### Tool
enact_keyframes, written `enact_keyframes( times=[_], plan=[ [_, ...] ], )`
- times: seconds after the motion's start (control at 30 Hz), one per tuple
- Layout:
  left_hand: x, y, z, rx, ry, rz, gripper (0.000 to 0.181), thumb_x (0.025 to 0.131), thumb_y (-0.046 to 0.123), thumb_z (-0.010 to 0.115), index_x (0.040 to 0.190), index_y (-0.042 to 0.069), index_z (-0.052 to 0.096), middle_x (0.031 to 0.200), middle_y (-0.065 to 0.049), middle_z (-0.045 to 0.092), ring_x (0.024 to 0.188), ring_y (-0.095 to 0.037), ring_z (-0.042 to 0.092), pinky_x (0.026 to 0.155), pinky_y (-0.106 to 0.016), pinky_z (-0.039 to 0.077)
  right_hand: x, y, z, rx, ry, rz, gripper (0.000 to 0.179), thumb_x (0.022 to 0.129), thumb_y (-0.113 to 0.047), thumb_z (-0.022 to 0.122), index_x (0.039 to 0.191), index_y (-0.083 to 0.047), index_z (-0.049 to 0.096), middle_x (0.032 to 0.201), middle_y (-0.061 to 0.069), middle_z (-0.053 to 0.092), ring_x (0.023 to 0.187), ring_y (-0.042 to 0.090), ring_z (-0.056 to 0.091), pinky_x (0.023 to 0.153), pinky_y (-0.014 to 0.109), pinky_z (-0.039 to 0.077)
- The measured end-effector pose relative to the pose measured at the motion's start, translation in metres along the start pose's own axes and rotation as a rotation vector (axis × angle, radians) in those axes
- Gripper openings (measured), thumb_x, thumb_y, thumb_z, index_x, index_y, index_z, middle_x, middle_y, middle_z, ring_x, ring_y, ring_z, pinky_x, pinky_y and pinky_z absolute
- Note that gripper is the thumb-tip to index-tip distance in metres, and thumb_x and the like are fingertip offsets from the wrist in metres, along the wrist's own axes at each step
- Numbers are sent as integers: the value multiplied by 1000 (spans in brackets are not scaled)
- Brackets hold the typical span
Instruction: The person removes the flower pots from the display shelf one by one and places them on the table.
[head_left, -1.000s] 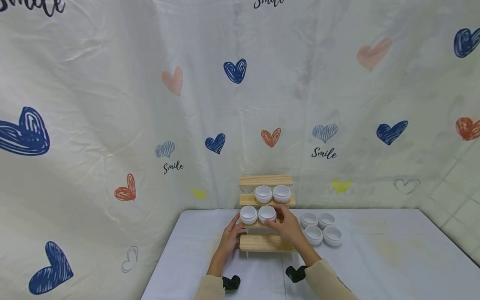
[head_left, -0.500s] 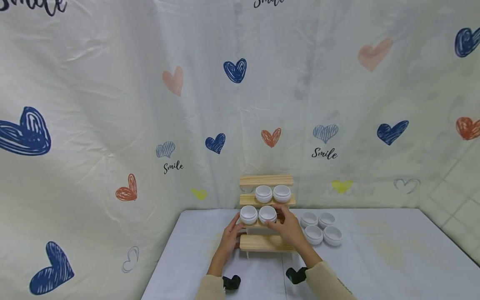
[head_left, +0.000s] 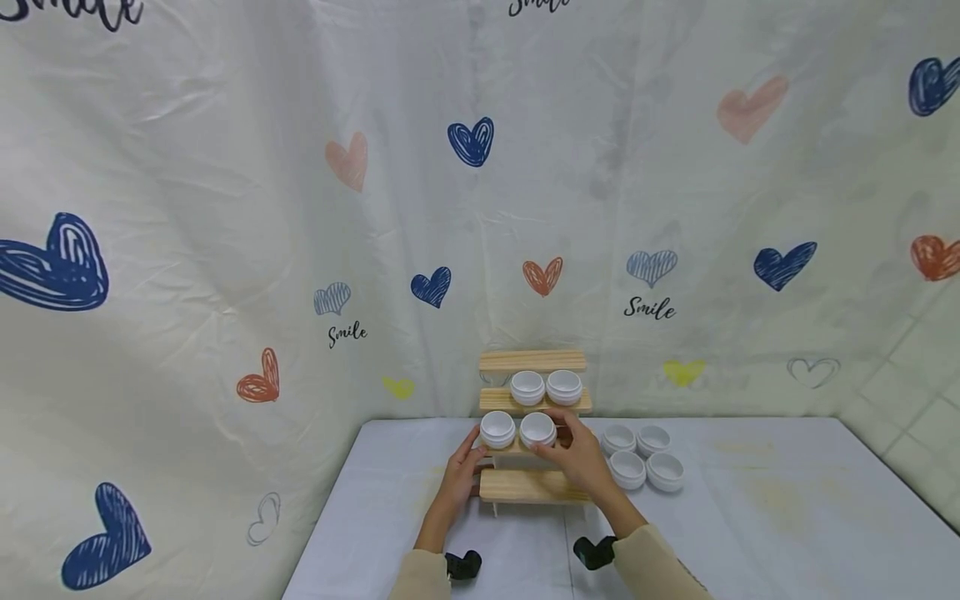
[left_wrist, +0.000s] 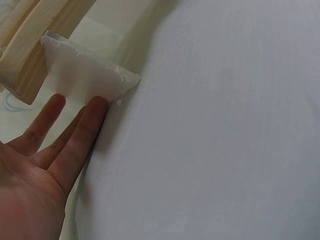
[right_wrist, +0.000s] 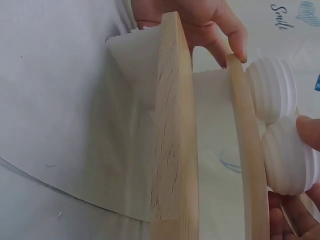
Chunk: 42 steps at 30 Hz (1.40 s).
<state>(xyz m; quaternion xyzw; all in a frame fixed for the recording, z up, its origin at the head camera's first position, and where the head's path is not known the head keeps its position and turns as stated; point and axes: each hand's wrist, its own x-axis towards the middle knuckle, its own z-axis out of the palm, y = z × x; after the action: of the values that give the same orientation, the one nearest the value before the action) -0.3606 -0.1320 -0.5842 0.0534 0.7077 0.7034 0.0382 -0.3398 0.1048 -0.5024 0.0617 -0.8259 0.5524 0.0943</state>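
A small white ribbed bowl point(head_left: 537, 431) stands on the second wooden step from the front of a tiered display stand point(head_left: 534, 487). My right hand point(head_left: 581, 458) pinches it, thumb in front and fingers behind. Just left of it sits another white bowl point(head_left: 497, 430), a narrow gap between them in the head view. At the stand's left side is my left hand point(head_left: 454, 482). Its straight fingers point(left_wrist: 82, 140) touch the white side support point(left_wrist: 80, 70) in the left wrist view. In the right wrist view, a left fingertip rests on the end of the step point(right_wrist: 250, 145).
Two more white bowls point(head_left: 546, 388) occupy the step behind. The top step point(head_left: 532, 362) and front step hold nothing. Several white bowls point(head_left: 645, 458) are grouped on the white-covered table point(head_left: 750, 517) right of the stand. A heart-printed curtain point(head_left: 420, 208) hangs behind.
My right hand has shifted the pinched bowl slightly to the right, widening the gap to the bowl beside it. The left hand stays at the stand's side.
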Motion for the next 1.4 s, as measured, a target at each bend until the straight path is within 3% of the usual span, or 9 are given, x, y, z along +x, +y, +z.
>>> enact_keyframes(
  times=[0.27,0.43,0.7,1.2,1.4],
  plan=[
    [-2,1,1,-5,-8,-4,60,106,38,51,162,27,32,144,-20,57,124,-45,62,76,-37,61,-1,1,-2,-5,3,12,65,81,-20,88,138,-13,59,128,12,67,115,26,63,92,33,51],
    [-3,1,1,-8,-17,2,60,106,38,50,162,26,31,153,-20,49,125,-43,61,79,-38,61,-2,2,-4,11,11,8,66,80,-21,89,138,-13,59,127,13,67,113,25,64,88,27,51],
    [-5,2,2,6,-13,2,60,107,39,49,162,26,30,151,-21,50,124,-44,62,78,-38,61,-6,1,-6,75,20,12,66,79,-23,90,137,-14,60,127,15,66,113,26,63,82,19,51],
    [-6,3,1,-1,-20,-14,60,106,40,51,162,29,32,142,-18,56,120,-39,65,68,-33,60,-10,6,-5,150,52,14,63,77,-16,90,134,-15,62,124,9,67,106,20,63,81,19,52],
    [-7,5,0,2,-22,-13,61,106,41,50,162,28,31,145,-18,55,123,-41,63,71,-34,61,-10,8,-5,168,57,2,64,77,-13,90,134,-13,61,126,11,66,107,20,63,82,18,52]
  ],
)
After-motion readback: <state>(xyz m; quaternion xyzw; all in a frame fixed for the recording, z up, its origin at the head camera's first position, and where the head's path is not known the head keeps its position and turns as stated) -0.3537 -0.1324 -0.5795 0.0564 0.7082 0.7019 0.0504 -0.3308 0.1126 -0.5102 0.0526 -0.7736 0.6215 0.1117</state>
